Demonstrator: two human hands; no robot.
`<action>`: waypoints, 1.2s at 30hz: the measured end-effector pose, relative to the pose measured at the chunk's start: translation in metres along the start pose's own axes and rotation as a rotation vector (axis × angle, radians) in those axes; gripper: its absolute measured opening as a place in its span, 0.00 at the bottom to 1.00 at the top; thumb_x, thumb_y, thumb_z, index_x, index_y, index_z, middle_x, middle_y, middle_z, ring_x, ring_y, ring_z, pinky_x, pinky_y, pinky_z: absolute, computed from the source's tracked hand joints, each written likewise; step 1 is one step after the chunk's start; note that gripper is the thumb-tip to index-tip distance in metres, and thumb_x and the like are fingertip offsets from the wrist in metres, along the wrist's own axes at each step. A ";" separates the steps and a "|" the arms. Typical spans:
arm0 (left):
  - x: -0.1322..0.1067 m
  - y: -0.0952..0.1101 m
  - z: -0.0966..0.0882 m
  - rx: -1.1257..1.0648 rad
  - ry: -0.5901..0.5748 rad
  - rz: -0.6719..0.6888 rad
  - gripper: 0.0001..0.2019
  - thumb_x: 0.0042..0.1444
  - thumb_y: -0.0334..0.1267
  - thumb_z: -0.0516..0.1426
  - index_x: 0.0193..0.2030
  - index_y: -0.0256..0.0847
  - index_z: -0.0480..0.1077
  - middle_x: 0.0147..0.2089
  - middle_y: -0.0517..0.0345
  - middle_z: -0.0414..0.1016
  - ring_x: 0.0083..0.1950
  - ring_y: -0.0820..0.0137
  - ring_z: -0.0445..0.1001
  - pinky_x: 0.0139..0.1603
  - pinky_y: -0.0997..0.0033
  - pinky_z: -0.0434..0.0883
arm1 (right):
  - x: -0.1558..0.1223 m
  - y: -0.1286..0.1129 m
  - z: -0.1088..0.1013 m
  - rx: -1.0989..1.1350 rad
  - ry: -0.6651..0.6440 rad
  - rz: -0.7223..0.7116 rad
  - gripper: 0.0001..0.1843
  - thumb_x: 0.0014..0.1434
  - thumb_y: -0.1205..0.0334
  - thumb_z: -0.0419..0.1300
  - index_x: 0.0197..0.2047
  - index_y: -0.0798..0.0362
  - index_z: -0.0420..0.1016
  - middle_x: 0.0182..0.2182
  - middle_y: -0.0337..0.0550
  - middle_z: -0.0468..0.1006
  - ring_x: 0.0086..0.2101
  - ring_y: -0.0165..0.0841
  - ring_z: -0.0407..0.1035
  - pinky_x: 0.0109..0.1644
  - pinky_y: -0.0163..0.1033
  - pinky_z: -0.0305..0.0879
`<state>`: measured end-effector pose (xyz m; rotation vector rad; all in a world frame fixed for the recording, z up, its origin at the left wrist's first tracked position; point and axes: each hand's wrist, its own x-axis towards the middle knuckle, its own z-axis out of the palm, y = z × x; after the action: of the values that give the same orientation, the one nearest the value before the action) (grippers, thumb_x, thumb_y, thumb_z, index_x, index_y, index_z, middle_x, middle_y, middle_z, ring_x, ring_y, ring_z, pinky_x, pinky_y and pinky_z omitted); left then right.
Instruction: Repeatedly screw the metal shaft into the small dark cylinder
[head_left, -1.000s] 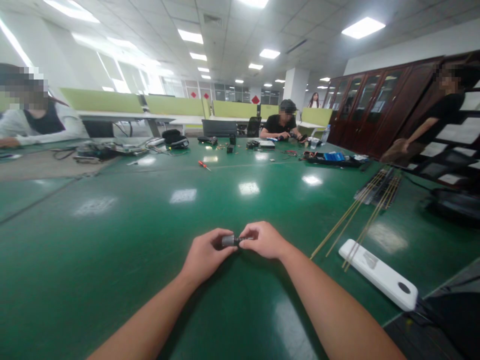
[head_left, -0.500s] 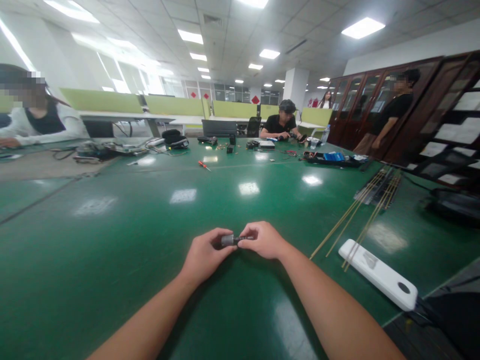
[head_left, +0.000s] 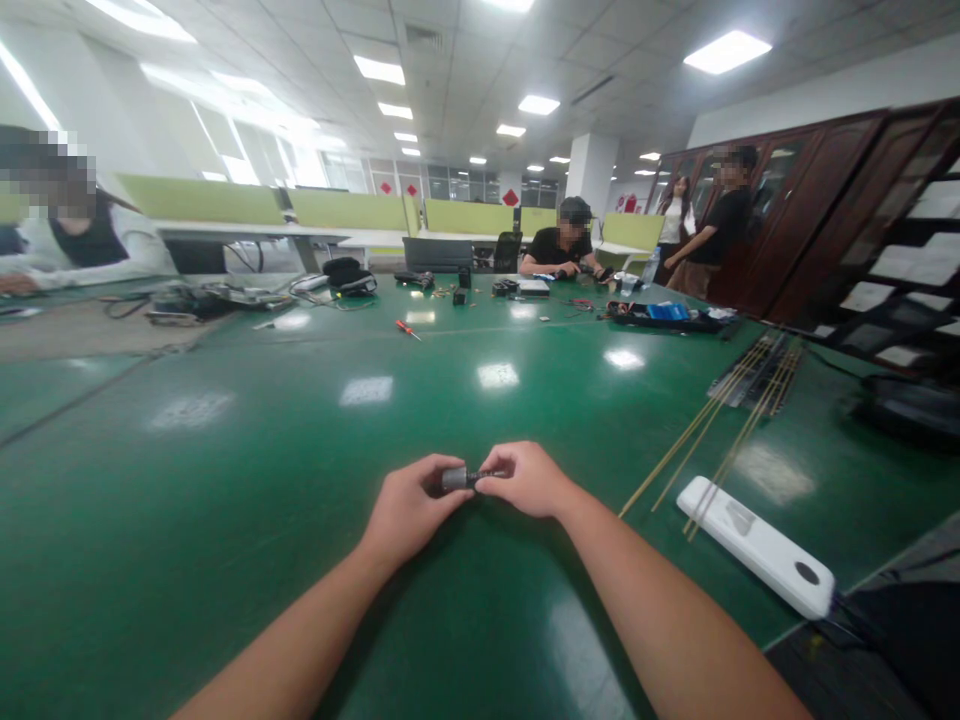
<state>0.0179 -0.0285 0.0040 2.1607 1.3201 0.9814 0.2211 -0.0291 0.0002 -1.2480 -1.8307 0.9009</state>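
Both of my hands meet just above the green table (head_left: 225, 480), near its front edge. My left hand (head_left: 409, 510) is closed around a small dark grey cylindrical part (head_left: 454, 478). My right hand (head_left: 525, 478) pinches the thin end that sticks out of that part to the right. Most of the part is hidden by my fingers, so I cannot make out what it is.
A white power strip (head_left: 757, 545) lies at the right, with several thin yellow rods (head_left: 712, 425) beside it. A red screwdriver (head_left: 407, 329), cables, a laptop (head_left: 438, 255) and tools lie farther back. People sit at the far left and far end; two stand by the wooden cabinets (head_left: 810, 200).
My hands and the part have stayed in place. The person standing at the right has walked away toward the far cabinets.
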 end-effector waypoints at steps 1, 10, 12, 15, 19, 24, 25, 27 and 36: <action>0.000 0.000 0.000 0.000 0.002 0.001 0.13 0.48 0.41 0.64 0.41 0.42 0.76 0.38 0.57 0.81 0.39 0.63 0.78 0.43 0.65 0.75 | 0.000 0.000 0.000 -0.005 0.002 0.000 0.06 0.50 0.62 0.66 0.32 0.55 0.79 0.26 0.37 0.77 0.27 0.28 0.67 0.30 0.31 0.59; 0.000 0.001 0.000 -0.006 0.007 -0.004 0.13 0.48 0.42 0.64 0.41 0.42 0.76 0.38 0.56 0.81 0.39 0.63 0.78 0.43 0.64 0.75 | 0.000 0.001 -0.001 -0.005 0.005 -0.007 0.06 0.51 0.61 0.66 0.32 0.54 0.78 0.25 0.37 0.76 0.27 0.28 0.67 0.29 0.31 0.59; 0.000 0.001 0.000 -0.013 0.018 0.001 0.13 0.47 0.42 0.65 0.41 0.42 0.76 0.38 0.56 0.81 0.39 0.63 0.78 0.43 0.64 0.75 | 0.000 0.001 -0.001 -0.014 0.005 -0.002 0.06 0.51 0.61 0.66 0.32 0.54 0.78 0.25 0.37 0.76 0.26 0.28 0.67 0.29 0.31 0.58; 0.000 0.000 0.000 -0.019 0.019 0.002 0.13 0.47 0.42 0.65 0.41 0.42 0.76 0.38 0.57 0.81 0.39 0.63 0.78 0.43 0.65 0.75 | 0.000 0.001 -0.001 -0.022 0.012 -0.003 0.07 0.51 0.60 0.66 0.32 0.54 0.78 0.26 0.37 0.76 0.26 0.28 0.67 0.29 0.32 0.59; 0.000 -0.001 0.000 -0.012 0.019 0.002 0.13 0.47 0.42 0.65 0.41 0.42 0.76 0.38 0.57 0.81 0.39 0.63 0.78 0.43 0.66 0.75 | 0.000 0.002 -0.001 -0.019 0.012 -0.005 0.06 0.50 0.60 0.66 0.32 0.54 0.78 0.25 0.37 0.76 0.27 0.29 0.67 0.29 0.31 0.59; 0.000 0.001 0.000 -0.026 0.026 -0.003 0.13 0.47 0.42 0.65 0.40 0.42 0.76 0.37 0.57 0.81 0.38 0.63 0.78 0.41 0.66 0.76 | 0.001 0.004 0.000 0.026 0.008 -0.002 0.06 0.50 0.61 0.65 0.31 0.55 0.78 0.25 0.38 0.76 0.26 0.29 0.67 0.29 0.32 0.59; 0.000 0.002 0.000 -0.032 0.025 -0.004 0.13 0.47 0.42 0.65 0.40 0.42 0.76 0.37 0.57 0.81 0.38 0.63 0.78 0.41 0.66 0.76 | 0.001 0.004 0.000 0.031 0.006 0.001 0.06 0.50 0.61 0.65 0.31 0.55 0.78 0.25 0.38 0.76 0.26 0.29 0.67 0.29 0.32 0.59; 0.000 0.004 0.000 -0.045 0.025 -0.008 0.13 0.47 0.41 0.65 0.40 0.41 0.76 0.37 0.56 0.81 0.38 0.63 0.78 0.41 0.66 0.76 | 0.001 0.003 0.000 0.036 0.004 0.006 0.06 0.50 0.61 0.65 0.31 0.55 0.78 0.25 0.38 0.76 0.26 0.29 0.67 0.29 0.32 0.59; 0.000 0.001 0.000 -0.038 0.023 -0.003 0.13 0.47 0.41 0.65 0.40 0.42 0.76 0.37 0.58 0.81 0.38 0.65 0.78 0.41 0.68 0.75 | 0.001 0.003 0.000 0.041 0.006 0.011 0.06 0.50 0.61 0.65 0.31 0.55 0.78 0.25 0.38 0.76 0.26 0.29 0.67 0.29 0.31 0.59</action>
<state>0.0183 -0.0288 0.0046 2.1244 1.3043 1.0245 0.2224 -0.0278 -0.0018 -1.2349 -1.7935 0.9358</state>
